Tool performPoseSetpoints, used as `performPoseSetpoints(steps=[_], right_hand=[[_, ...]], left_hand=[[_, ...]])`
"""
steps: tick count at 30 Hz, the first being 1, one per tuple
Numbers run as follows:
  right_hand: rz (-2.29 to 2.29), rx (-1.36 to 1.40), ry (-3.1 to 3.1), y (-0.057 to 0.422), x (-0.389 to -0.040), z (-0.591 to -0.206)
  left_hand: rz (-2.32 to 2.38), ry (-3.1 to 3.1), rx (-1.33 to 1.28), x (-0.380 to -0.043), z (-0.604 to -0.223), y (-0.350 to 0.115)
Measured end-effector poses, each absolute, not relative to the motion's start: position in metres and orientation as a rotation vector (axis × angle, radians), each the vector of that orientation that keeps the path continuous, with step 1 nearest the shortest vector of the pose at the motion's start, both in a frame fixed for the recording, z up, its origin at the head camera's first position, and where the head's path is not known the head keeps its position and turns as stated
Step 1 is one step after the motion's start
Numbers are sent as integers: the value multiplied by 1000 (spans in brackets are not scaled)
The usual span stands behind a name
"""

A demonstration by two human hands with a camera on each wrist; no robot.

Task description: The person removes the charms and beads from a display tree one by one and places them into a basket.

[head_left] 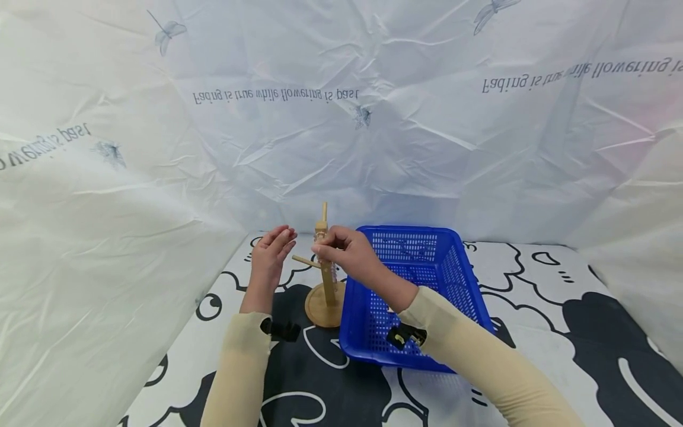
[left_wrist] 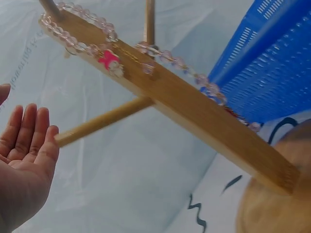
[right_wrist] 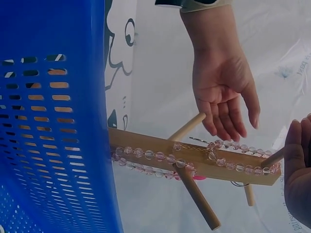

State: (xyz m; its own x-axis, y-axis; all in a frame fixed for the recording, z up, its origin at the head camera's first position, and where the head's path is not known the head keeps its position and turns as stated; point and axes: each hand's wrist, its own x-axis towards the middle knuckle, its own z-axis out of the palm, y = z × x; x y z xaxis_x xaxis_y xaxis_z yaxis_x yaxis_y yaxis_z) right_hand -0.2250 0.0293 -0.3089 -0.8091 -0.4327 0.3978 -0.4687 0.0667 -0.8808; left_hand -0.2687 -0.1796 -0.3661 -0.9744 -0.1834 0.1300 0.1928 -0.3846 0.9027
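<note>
Right hand (head_left: 348, 252) near the upper end of the wooden stand (head_left: 328, 286); whether it pinches anything, cannot tell. Left hand (head_left: 270, 255): fingers loosely extended near a side peg (left_wrist: 104, 120). Pink beaded bracelets (right_wrist: 239, 168) hang on the stand, beside the blue basket (head_left: 464, 284).

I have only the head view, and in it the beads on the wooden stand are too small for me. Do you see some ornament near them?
Observer: Yes, the left wrist view shows a pink and white charm beside the beads that loop round the top peg.

Operator: Thank you. Also, I cannot look properly into the palm of the left hand. Does it hold something?

Observer: No, the right wrist view shows the palm of the left hand with nothing in it.
</note>
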Motion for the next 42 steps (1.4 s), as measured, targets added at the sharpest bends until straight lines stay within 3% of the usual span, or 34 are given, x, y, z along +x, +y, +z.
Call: performPoseSetpoints(steps=[20,42], right_hand=[[1866,920,-2264,27,-220,-309],[1876,936,-2243,27,-221,-312]], left_hand=[[-2664,-1445,184,-260,-411,-163],[-2570,-1467,207,-261,-423,-151]])
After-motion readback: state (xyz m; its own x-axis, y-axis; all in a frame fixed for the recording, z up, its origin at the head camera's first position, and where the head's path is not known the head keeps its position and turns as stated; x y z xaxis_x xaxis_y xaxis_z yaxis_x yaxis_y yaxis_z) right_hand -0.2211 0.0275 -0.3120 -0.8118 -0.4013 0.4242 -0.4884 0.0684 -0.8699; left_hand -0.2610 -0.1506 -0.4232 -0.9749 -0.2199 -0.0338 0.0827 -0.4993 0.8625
